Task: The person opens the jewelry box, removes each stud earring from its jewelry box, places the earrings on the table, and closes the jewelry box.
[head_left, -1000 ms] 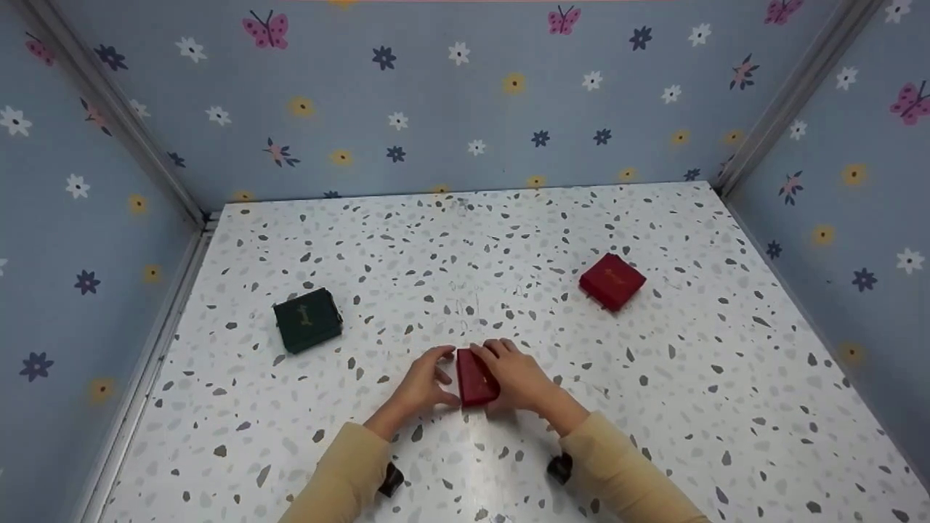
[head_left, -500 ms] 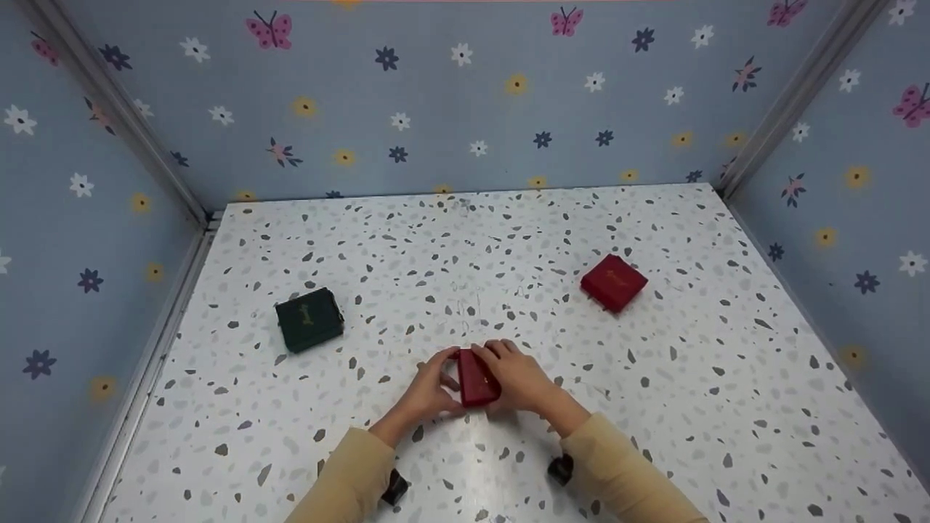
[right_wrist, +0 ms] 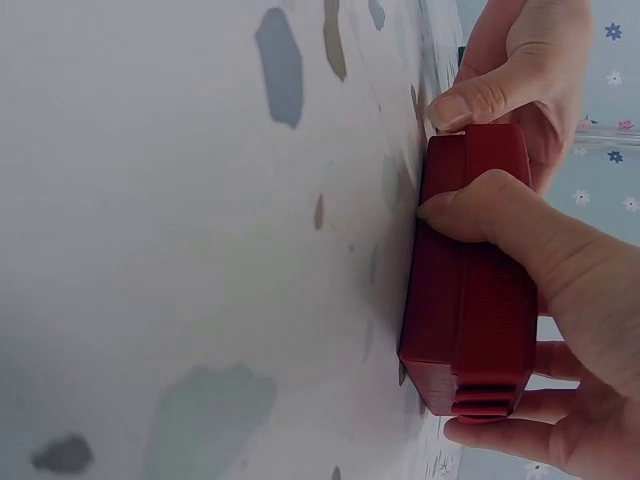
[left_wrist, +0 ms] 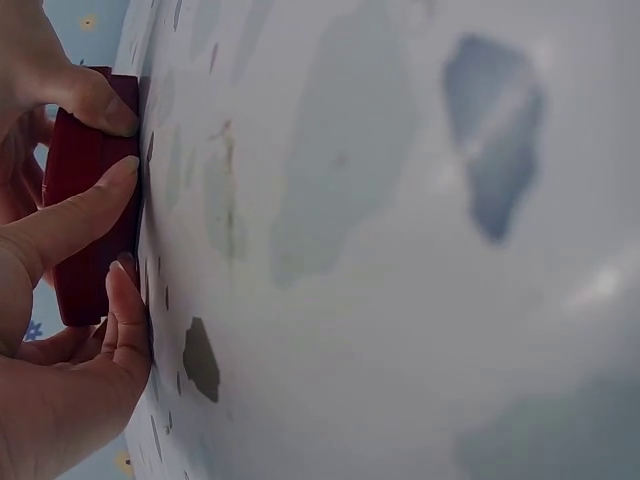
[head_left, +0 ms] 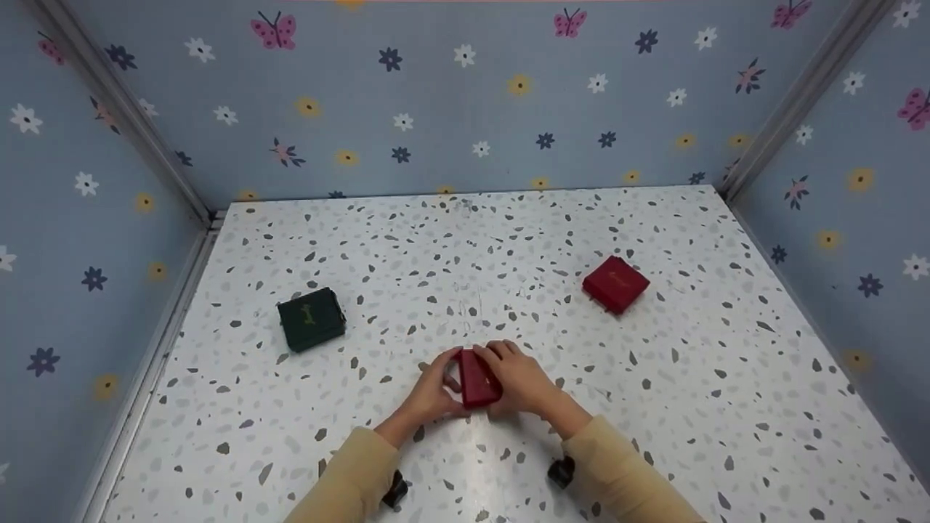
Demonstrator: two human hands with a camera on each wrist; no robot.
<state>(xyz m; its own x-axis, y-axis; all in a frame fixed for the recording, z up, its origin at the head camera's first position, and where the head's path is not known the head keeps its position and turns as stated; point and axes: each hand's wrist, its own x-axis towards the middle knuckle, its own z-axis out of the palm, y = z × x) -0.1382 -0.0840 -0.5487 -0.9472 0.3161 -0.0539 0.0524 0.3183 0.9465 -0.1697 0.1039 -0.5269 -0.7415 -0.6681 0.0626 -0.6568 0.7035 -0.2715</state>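
Observation:
A small red jewelry box [head_left: 479, 381] stands on the tabletop near the front, between both hands. My left hand [head_left: 434, 392] holds its left side, with thumb at the near corner and fingertips at the far corner. My right hand [head_left: 519, 379] grips it from the right, thumb on the near side and fingers over the top and far end. In the left wrist view, thumbs press the box's [left_wrist: 85, 280] near face. In the right wrist view, the box [right_wrist: 480, 310] shows a lid seam and a ribbon-like strip at one end.
A dark green box [head_left: 311, 319] with gold lettering lies to the left. Farther back on the right lies another red box [head_left: 616, 285], also gold-lettered. Flower-patterned panels [head_left: 436, 94] wall in the speckled white tabletop [head_left: 465, 247] at the back and sides.
My left hand has moved slightly right and now touches the red jewelry box, where a gap showed beside it before. The right hand keeps its hold. The other boxes lie still.

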